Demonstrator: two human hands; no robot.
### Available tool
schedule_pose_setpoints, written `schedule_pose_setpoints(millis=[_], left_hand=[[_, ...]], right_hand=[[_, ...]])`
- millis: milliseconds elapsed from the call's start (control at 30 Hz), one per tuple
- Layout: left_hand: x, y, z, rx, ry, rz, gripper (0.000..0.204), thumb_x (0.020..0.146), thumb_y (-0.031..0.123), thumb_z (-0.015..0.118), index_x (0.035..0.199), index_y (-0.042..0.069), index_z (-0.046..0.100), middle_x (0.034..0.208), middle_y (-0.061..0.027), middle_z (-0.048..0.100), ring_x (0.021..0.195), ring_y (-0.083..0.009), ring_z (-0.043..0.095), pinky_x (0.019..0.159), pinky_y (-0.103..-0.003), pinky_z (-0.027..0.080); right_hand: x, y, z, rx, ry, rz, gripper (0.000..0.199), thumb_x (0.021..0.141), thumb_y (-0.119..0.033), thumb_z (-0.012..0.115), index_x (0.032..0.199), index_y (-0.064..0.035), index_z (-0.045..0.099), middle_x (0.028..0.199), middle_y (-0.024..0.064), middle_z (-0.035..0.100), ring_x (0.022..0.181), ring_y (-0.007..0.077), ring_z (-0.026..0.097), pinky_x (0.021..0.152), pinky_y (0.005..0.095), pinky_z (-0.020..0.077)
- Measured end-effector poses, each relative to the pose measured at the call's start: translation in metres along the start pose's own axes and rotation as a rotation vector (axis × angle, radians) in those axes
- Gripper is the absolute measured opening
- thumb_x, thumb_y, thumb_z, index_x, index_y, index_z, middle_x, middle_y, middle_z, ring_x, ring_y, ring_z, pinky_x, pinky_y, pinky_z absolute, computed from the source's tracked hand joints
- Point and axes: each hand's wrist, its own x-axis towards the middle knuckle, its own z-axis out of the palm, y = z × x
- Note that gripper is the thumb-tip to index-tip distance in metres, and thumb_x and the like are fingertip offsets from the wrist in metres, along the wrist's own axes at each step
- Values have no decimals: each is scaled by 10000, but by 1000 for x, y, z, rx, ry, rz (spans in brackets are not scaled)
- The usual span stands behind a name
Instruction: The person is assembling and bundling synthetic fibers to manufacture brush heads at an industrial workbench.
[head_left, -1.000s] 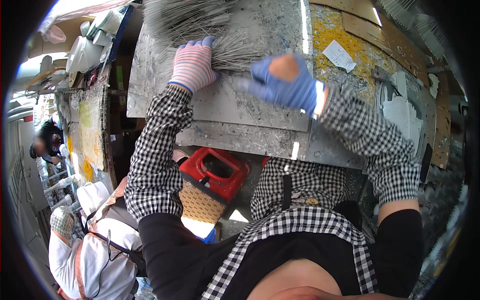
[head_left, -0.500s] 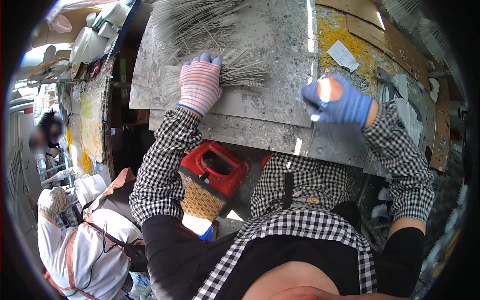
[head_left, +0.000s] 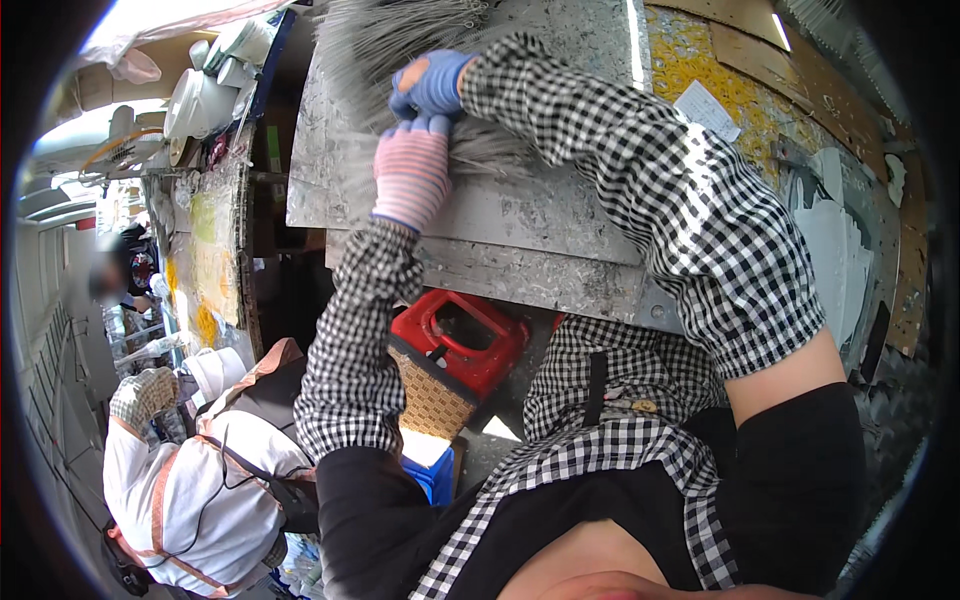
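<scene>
A heap of thin, pale wire brushes (head_left: 362, 50), some with looped ends, covers the far left of the grey metal worktop (head_left: 530, 220). My left hand (head_left: 412, 172), in a pink-striped glove with blue fingertips, is closed over a smaller bunch of brushes (head_left: 490, 155) that pokes out to its right. Just beyond it is my right hand (head_left: 432, 85), in a blue glove with an orange patch on its back. Its curled fingers meet the fingertips of the left hand above the brushes. Whatever lies between those fingers is hidden.
A paper slip (head_left: 707, 110) lies on the yellow-stained board at right. Below the worktop stands a red plastic stool (head_left: 465, 335) beside a brown patterned box (head_left: 430, 395). At lower left, a co-worker in white (head_left: 210, 500) works close to my left arm.
My right hand has swung from the right side of the worktop across to the left, up against my left hand. The left hand remains on the brushes.
</scene>
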Motion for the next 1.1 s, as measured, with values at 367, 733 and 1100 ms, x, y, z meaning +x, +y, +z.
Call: schedule_pose_setpoints(millis=[367, 733, 1100], left_hand=[[-76, 73, -21, -149, -116, 82, 544, 629, 169, 807, 1152, 123, 666, 1074, -88, 665, 1056, -306, 637, 923, -450, 484], [-87, 82, -11, -69, 27, 144, 409, 710, 207, 760, 1098, 108, 681, 1099, -102, 685, 1065, -292, 655, 959, -455, 475], [-89, 84, -4, -94, 108, 193, 214, 882, 181, 593, 1070, 89, 640, 1040, -77, 672, 1026, -258, 664, 1028, -431, 466]], right_hand=[[27, 47, 16, -578, 344, -6, 306, 855, -153, 692, 1161, -163, 694, 1030, 124, 730, 954, 350, 714, 838, 466, 573], [-70, -68, 54, -34, 17, 75, 375, 891, -299, 664, 1215, -110, 674, 1135, 156, 717, 1057, 344, 701, 881, 460, 568], [-3, -9, 76, 1015, 473, 11, 341, 1057, -338, 514, 1055, -55, 705, 958, 150, 741, 883, 289, 732, 812, 381, 579]])
